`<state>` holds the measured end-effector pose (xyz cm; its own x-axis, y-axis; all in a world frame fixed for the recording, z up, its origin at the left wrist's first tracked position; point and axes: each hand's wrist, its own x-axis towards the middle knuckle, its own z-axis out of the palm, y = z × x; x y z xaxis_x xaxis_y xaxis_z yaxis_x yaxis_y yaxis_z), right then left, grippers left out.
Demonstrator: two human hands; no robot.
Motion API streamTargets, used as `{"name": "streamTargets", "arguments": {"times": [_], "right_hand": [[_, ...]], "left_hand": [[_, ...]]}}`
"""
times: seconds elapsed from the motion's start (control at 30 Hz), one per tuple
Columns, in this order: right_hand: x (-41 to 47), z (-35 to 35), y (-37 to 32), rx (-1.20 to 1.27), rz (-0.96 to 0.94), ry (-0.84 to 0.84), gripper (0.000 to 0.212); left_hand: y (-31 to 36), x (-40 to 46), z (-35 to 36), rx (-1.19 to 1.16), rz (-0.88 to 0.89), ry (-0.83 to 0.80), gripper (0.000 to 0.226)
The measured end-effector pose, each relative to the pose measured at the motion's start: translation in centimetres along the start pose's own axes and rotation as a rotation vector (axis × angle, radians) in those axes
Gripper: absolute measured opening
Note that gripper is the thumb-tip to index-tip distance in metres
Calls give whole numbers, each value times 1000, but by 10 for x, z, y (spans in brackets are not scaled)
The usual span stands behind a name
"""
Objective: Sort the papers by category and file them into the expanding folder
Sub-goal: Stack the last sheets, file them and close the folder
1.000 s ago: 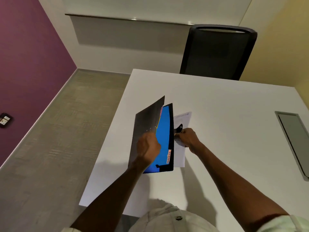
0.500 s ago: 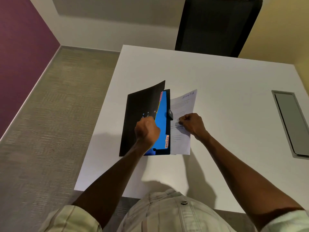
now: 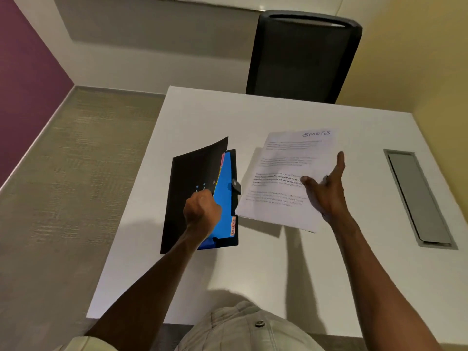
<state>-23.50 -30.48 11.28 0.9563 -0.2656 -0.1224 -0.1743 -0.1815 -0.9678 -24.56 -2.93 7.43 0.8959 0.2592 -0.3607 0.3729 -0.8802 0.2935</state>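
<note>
- An expanding folder (image 3: 200, 198) is kept open at the left part of a white table (image 3: 278, 269), its black front cover lifted by the left hand (image 3: 201, 211), whose fingers are curled round the cover's edge so that the pockets stay exposed.
- A blue divider (image 3: 225, 196) is laid bare inside, with an orange tab (image 3: 233, 226) near its lower edge on which handwritten letters resembling "Sports" can be made out; a pink tab shows at the top.
- A sheaf of printed papers (image 3: 286, 173), headed with a handwritten word in blue that seems to match the tab, is held raised above the table just right of the folder, where its heading can be read against the tabs.
- The papers are pinched by the right hand (image 3: 326, 191), thumb on top and the other fingers mostly hidden beneath, one finger pointing upward past the sheet's edge.
- The sheaf is judged to be on its way into the matching pocket, the cover being held back to admit it.
- A black chair (image 3: 301, 57) is seen at the far side, and a grey cable hatch (image 3: 417, 198) is set into the tabletop at right.
</note>
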Motion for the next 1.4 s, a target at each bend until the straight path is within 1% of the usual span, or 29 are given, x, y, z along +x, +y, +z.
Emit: {"name": "streamTargets", "arguments": {"times": [0.03,0.07,0.1,0.17,0.2,0.27,0.37,0.4,0.43,0.47,0.5,0.57,0.6,0.63,0.67,0.77,0.93,1.07,1.2,1.3,1.4], "right_hand": [[4,-6,10,89,97,-8,98],[8,-13,21,123,186,-12,94],[11,-18,34,112,240,-20,83],[9,-25,47,35,267,-47,54],[7,-26,51,12,267,-58,47],[2,-26,51,72,256,-93,44],[-2,-27,48,330,218,-265,49],[-2,-28,49,427,244,-308,49],[-1,-29,54,454,302,-319,48],[0,-28,57,372,367,-292,44],[0,-28,59,148,407,-237,39],[3,-27,70,-411,385,-137,31],[3,-26,72,-543,361,-98,26],[3,-24,71,-549,331,-66,20],[3,-22,67,-488,306,-45,17],[2,-20,56,-270,275,-55,26],[4,-18,50,-129,255,-84,31],[2,-15,46,-89,248,-92,29],[1,-7,36,-13,235,-82,28],[4,4,23,-46,153,12,29],[5,29,0,-101,41,99,35]], "left_hand": [[1,0,0,8,-7,-5,24],[2,1,0,16,-13,-9,25],[4,1,0,23,-21,-10,25],[6,2,0,31,-38,-10,26],[7,3,0,35,-43,-12,26],[7,4,0,28,-47,-16,25],[6,5,0,10,-52,-35,27],[5,6,-1,10,-56,-43,28],[5,7,-1,12,-64,-50,29],[5,7,-2,16,-71,-55,30],[5,7,-3,22,-78,-57,32],[6,7,-5,41,-80,-60,34],[6,7,-6,44,-80,-63,35],[6,6,-6,36,-82,-63,35],[6,6,-7,27,-85,-61,35],[5,5,-9,-4,-78,-52,34],[1,3,-10,-111,-58,-11,30],[-4,2,-12,-175,-45,19,25],[-8,2,-14,-188,-29,35,19],[-12,1,-15,-227,-29,42,16],[-18,0,-18,-259,-38,45,16]]}}
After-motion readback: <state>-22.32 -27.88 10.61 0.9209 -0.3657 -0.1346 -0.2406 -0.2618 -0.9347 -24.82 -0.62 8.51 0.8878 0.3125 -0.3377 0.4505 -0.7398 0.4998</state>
